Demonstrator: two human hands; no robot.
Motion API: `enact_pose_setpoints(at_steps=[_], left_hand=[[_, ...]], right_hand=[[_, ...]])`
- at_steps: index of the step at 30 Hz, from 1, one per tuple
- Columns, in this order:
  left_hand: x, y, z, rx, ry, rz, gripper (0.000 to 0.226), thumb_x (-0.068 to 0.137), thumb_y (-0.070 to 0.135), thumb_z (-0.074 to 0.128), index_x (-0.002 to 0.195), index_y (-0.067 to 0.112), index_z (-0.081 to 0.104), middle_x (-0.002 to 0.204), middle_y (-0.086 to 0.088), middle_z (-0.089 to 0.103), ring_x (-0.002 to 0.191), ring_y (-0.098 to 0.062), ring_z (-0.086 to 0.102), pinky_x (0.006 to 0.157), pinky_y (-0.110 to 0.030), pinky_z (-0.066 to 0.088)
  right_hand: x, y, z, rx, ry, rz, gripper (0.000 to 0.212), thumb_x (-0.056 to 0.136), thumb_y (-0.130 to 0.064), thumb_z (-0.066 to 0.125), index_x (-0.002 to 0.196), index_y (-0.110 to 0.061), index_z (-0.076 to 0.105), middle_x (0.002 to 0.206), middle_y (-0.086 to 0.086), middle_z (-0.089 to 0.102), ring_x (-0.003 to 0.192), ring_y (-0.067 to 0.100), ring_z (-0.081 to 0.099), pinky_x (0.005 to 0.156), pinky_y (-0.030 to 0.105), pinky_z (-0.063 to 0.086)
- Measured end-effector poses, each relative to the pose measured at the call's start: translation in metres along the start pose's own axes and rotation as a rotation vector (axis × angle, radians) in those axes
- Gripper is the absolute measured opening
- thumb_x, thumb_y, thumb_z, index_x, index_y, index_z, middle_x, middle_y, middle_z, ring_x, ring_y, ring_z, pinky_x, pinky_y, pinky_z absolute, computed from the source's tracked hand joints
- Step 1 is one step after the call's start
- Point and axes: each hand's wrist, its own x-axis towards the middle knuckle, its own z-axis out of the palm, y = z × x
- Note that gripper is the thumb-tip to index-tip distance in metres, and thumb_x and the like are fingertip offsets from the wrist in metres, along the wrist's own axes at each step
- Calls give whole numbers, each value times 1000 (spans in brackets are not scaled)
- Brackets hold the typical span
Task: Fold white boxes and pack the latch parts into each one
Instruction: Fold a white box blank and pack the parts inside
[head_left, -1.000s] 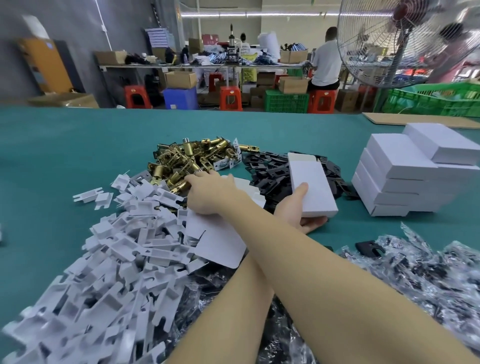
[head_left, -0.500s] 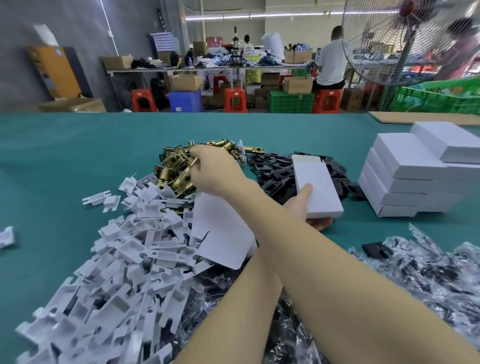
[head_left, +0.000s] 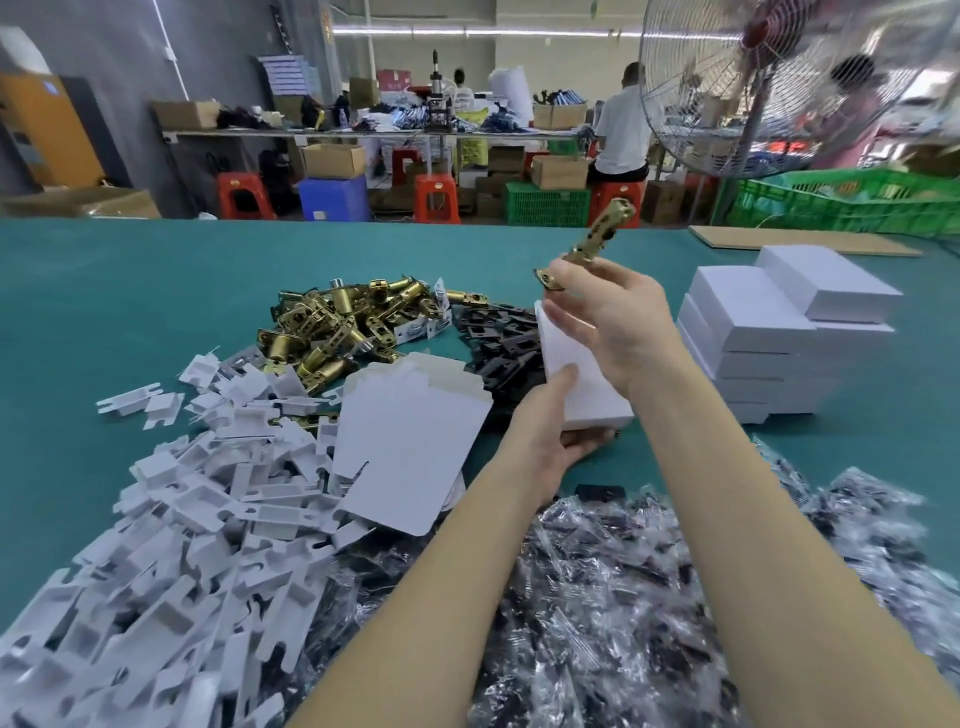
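right hand (head_left: 618, 322) pinches a shiny brass latch bolt (head_left: 597, 240), raised above the box | left hand (head_left: 545, 421) grips a smooth folded white box (head_left: 576, 374) from below, its inside hidden | crinkly plastic bags (head_left: 649, 597) near the wrists, contents unclear | flat box blank (head_left: 410, 441) left of left hand

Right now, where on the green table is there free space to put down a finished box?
Bare cloth lies on the far left of the green table, beyond the white inserts, and behind the brass latches up to the far edge. A narrow strip runs in front of the stacked boxes. The near middle is crowded: flat box blanks, black plates, bagged parts.
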Motion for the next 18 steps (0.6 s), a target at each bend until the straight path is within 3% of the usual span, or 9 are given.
enact_pose_setpoints(at_steps=[3, 6, 8, 10, 13, 18], left_hand=[[5, -4, -1, 14, -22, -16, 31, 100, 19, 62, 128, 8, 54, 126, -15, 64, 107, -30, 66, 81, -39, 63], [10, -4, -2, 23, -45, -20, 36, 94, 5, 65, 126, 9, 50, 132, -17, 59, 116, -34, 63, 83, -45, 62], [8, -5, -2, 41, -79, -21, 38, 90, -4, 63, 122, 12, 49, 130, -16, 60, 113, -33, 64, 86, -45, 61], [7, -6, -2, 58, -135, -1, 46, 88, -10, 61, 125, 15, 52, 128, -14, 65, 108, -30, 67, 85, -41, 61], [7, -5, -3, 71, -204, 21, 47, 87, -13, 60, 123, 18, 63, 118, -9, 74, 102, -25, 70, 87, -37, 61], [8, -7, -4, 92, -202, 42, 41, 87, -14, 62, 117, 13, 68, 109, -6, 77, 100, -21, 71, 86, -34, 60]], right_hand=[[-3, -7, -27, -155, 59, -62, 2, 93, -12, 74, 93, -11, 73, 85, 6, 77, 72, 15, 74, 63, 22, 57], [-6, -9, -49, -568, 144, -164, 16, 86, -39, 81, 83, -24, 76, 76, -6, 77, 64, 7, 68, 60, 25, 52], [-8, -15, -56, -672, 152, -206, 24, 82, -48, 81, 73, -27, 75, 65, -16, 72, 59, -2, 60, 63, 26, 47], [-11, -25, -59, -679, 105, -232, 20, 83, -45, 81, 78, -26, 77, 70, -15, 74, 60, -3, 61, 61, 25, 48], [-15, -35, -61, -583, 39, -238, 24, 85, -28, 83, 105, -18, 73, 82, -4, 76, 63, 1, 67, 57, 16, 51], [-19, -47, -59, -433, -81, -123, 11, 96, -16, 71, 98, -6, 68, 96, 13, 77, 78, 17, 77, 71, 22, 60]])
